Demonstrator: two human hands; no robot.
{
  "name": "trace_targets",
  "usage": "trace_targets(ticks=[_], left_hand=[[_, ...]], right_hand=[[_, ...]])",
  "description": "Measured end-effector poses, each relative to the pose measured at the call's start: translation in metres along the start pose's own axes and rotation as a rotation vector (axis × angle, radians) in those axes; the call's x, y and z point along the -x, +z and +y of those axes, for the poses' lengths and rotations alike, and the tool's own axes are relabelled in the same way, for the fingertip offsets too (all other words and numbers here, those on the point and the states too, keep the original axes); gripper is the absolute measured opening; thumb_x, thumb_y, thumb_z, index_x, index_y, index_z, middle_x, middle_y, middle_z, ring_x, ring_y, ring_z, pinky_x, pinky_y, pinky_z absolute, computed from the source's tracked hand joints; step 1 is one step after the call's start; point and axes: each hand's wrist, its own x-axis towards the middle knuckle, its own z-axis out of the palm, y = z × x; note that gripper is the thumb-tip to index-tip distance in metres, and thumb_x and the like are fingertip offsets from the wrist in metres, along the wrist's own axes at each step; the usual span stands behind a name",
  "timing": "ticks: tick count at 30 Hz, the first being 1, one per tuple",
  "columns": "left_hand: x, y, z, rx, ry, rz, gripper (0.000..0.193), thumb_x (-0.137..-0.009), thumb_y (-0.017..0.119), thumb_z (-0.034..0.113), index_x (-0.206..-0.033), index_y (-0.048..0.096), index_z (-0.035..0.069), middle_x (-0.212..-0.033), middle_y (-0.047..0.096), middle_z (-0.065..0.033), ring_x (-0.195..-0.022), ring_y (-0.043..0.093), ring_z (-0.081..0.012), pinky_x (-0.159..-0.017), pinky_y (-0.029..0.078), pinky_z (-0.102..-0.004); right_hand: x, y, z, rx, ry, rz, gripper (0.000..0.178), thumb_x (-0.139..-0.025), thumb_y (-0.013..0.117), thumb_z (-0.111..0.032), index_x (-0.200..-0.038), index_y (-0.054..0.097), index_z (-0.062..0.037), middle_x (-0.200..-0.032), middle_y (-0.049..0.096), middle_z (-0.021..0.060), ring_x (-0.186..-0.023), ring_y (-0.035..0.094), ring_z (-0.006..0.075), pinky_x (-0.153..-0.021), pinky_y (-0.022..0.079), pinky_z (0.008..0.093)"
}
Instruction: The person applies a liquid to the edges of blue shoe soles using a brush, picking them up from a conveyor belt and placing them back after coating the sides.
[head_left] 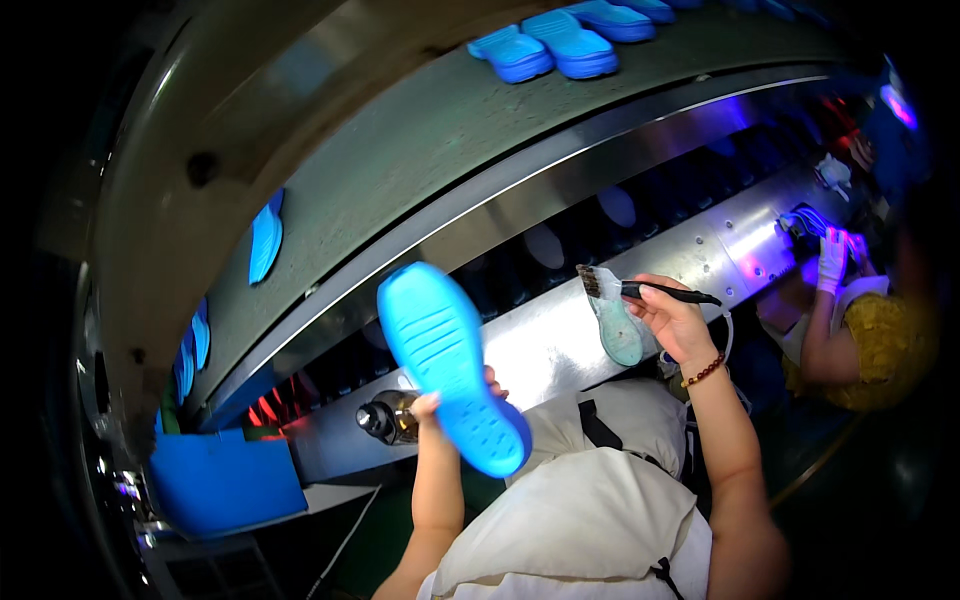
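My left hand is closed on a bright blue shoe sole and holds it up with its ridged, dimpled face in view. Most of the fingers are behind it; their tips show at its right edge. In my right hand is a flat brush, its black handle pinched between the fingers and its dark bristles pointing left. Just under the brush, a pale green, sole-shaped piece lies on the metal ledge. A dark-topped bottle stands beside my left hand.
Beyond the ledge, a green conveyor belt carries several blue soles. Dark shoes sit in a row on a lower shelf. A blue bin is at the left. On the right, another person's gloved hand is at the ledge.
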Motion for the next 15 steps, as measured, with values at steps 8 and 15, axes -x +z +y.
trace_targets(ticks=[8, 15], left_hand=[[-0.051, 0.050, -0.057, 0.259, -0.260, 0.336, 0.111, -0.061, 0.005, 0.086, -0.134, 0.027, 0.005, -0.123, 0.044, -0.0215, -0.110, 0.047, -0.0359, -0.094, 0.038, -0.0471], [-0.045, 0.045, -0.082, 0.301, -0.236, 0.271, 0.100, -0.070, 0.010, 0.081, -0.134, 0.029, 0.008, -0.121, 0.046, -0.0206, -0.108, 0.048, -0.0350, -0.094, 0.036, -0.0482]], right_hand=[[0.010, 0.043, 0.011, 0.131, -0.002, -0.239, 0.023, -0.079, 0.057, 0.001, -0.102, 0.057, 0.0045, -0.097, 0.062, 0.0137, -0.087, 0.059, 0.0160, -0.075, 0.048, 0.0248], [-0.010, 0.057, 0.022, 0.385, -0.145, -0.118, 0.022, -0.077, 0.064, -0.007, -0.096, 0.062, 0.0026, -0.085, 0.065, 0.0082, -0.074, 0.058, 0.0112, -0.066, 0.046, 0.0216]])
